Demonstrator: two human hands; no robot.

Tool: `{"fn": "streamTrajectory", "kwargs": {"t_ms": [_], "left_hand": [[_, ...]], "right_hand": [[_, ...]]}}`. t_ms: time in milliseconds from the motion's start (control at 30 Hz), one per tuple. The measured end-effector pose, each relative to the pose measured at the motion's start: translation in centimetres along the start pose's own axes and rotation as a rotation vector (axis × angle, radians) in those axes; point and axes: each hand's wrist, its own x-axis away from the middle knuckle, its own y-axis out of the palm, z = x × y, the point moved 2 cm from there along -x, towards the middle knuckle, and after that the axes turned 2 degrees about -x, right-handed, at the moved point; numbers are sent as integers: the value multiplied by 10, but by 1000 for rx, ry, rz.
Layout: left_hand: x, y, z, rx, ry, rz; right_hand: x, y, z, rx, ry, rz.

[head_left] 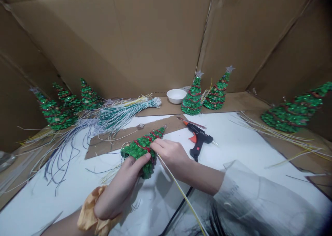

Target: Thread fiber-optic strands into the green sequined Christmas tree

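Note:
A small green sequinned Christmas tree [141, 147] with red trim lies tilted over the white table, its tip pointing up and right. My left hand [121, 185] grips its base from below, thumb on the sequins. My right hand [169, 153] pinches the tree's side, and a long yellow-white wire [181, 192] runs from those fingers down toward me. A yellow scrunchie [93, 213] sits on my left wrist.
A black and orange glue gun [198, 139] lies just right of my hands, its cord trailing toward me. Bundles of white, green and blue wires [116, 115] spread at left. Finished trees [62, 106] stand at left, back [193, 97] and right [293, 111]. A white bowl [176, 96] sits by the cardboard wall.

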Motion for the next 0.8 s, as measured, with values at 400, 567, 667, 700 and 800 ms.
{"fn": "streamTrajectory", "kwargs": {"t_ms": [400,567,667,700,800], "left_hand": [[1,6,4,35,66,34],[1,3,1,47,83,26],[0,2,1,40,77,26],[0,2,1,35,71,26],[0,2,1,23,69,-19]], "right_hand": [[1,12,-2,-29,67,95],[0,11,-3,-29,90,88],[0,8,-3,-44,102,52],[-1,7,-3,-53,107,41],[0,2,-1,-88,121,13]]}}
